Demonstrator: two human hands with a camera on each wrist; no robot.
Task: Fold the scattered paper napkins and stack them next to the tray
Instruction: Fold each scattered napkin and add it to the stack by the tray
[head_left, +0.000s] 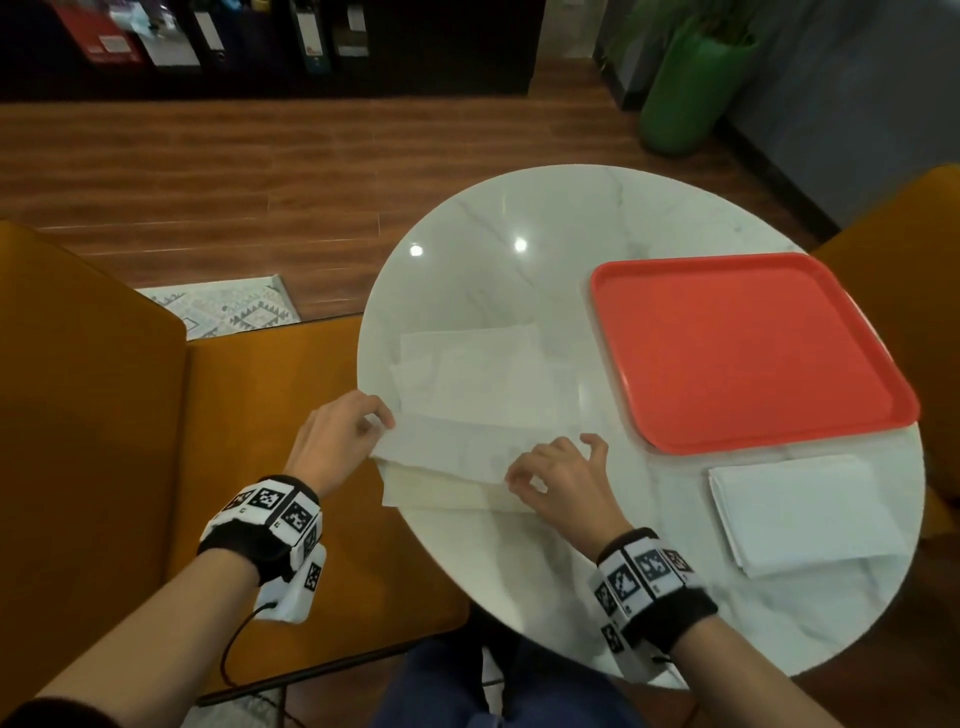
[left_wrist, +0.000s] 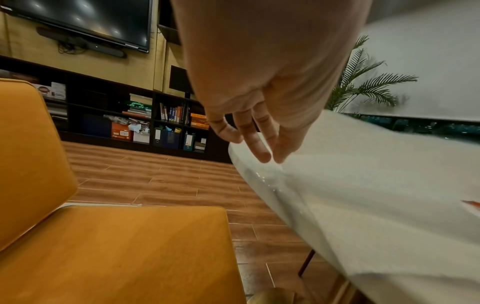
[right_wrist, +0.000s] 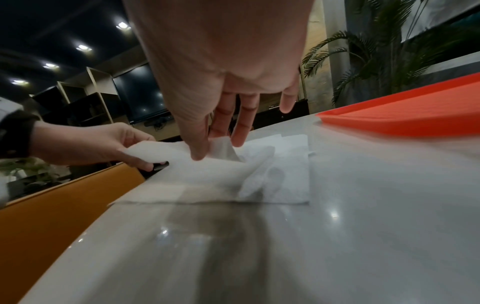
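A white paper napkin (head_left: 447, 452) lies near the left front edge of the round marble table (head_left: 519, 218), its near half lifted and turned over. My left hand (head_left: 382, 421) pinches its left corner, and my right hand (head_left: 545, 467) pinches its right corner between thumb and fingers. In the right wrist view the right hand (right_wrist: 207, 148) holds the raised napkin (right_wrist: 197, 170) flap, and the left hand (right_wrist: 135, 152) grips the far end. More unfolded napkins (head_left: 478, 369) lie flat just behind. A folded napkin stack (head_left: 795, 512) sits in front of the red tray (head_left: 748, 270).
A mustard chair (head_left: 104, 415) stands to the left of the table, and another chair (head_left: 914, 239) is behind the tray. A green plant pot (head_left: 680, 98) and dark shelves (head_left: 260, 41) stand across the wooden floor (head_left: 234, 171).
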